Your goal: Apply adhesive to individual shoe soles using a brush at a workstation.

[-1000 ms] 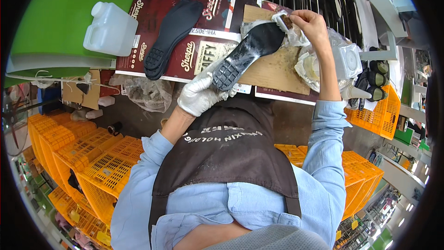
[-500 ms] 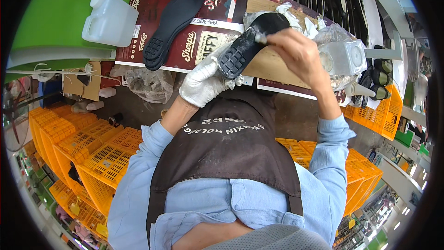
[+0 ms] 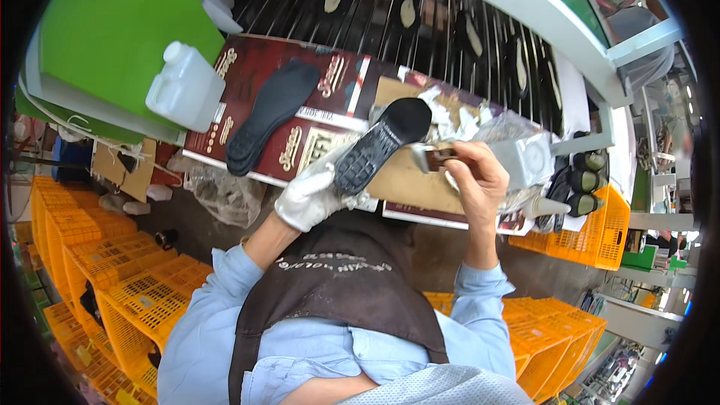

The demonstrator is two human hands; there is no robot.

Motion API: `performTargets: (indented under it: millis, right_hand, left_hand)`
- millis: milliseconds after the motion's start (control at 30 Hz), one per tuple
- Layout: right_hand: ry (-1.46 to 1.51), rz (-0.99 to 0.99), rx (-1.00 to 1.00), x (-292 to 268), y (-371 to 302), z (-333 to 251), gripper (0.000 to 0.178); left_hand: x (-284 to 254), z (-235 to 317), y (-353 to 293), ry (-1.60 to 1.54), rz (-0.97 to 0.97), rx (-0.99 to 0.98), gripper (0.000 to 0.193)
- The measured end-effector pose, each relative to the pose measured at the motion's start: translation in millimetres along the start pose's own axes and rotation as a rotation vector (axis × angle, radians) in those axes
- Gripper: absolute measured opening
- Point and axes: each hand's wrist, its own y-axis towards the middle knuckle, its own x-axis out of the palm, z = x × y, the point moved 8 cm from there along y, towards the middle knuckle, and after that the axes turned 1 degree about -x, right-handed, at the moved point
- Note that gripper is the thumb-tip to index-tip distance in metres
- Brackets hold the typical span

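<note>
My left hand (image 3: 309, 196), in a white glove, is closed round the heel end of a black shoe sole (image 3: 384, 142), whose block-patterned, glossy side faces up. My bare right hand (image 3: 478, 171) is to the right of the sole, apart from it. Its fingers pinch a small brush (image 3: 439, 157) with a brown body and a pale end pointing toward the sole. A stack of dark soles (image 3: 270, 116) lies on the printed maroon cardboard (image 3: 289, 154) to the left.
A white plastic jug (image 3: 187, 90) stands at the far left. Crumpled white scraps (image 3: 454, 116) and a clear container (image 3: 521, 161) sit on the right of the bench. Behind is a rack of dark rods (image 3: 435, 37) carrying soles. Orange crates (image 3: 150, 285) flank me.
My right hand has drawn back from the sole's surface to its right, with the brush now showing. The view has shifted, with more of the rod rack in sight.
</note>
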Motion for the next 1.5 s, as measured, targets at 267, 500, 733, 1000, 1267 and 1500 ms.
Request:
performTargets:
  millis: [267, 500, 733, 1000, 1267, 1500]
  right_hand:
    - [0.195, 0.402, 0.093, -78, -41, 40, 0.017]
    - [0.331, 0.483, 0.134, -81, -72, 52, 0.022]
    - [0.261, 0.454, 0.167, -71, -76, 40, 0.023]
    - [0.036, 0.532, 0.281, -92, -85, 57, 0.021]
    - [0.113, 0.510, 0.370, -91, -66, 85, 0.029]
    - [-0.276, 0.359, 0.342, -96, -51, 70, 0.029]
  left_hand:
    - [40, 27, 17, 0.080, 0.072, 0.077, 0.086]
    - [200, 75, 137, -0.051, -0.651, 0.314, 0.055]
    - [214, 36, 303, 0.016, -0.090, -0.009, 0.031]
    - [38, -18, 165, 0.765, 0.075, -0.031, 0.026]
    - [5, 98, -7, 1.860, 0.433, 0.656, 0.025]
    - [-61, 154, -62, 2.412, 0.945, 0.076, 0.080]
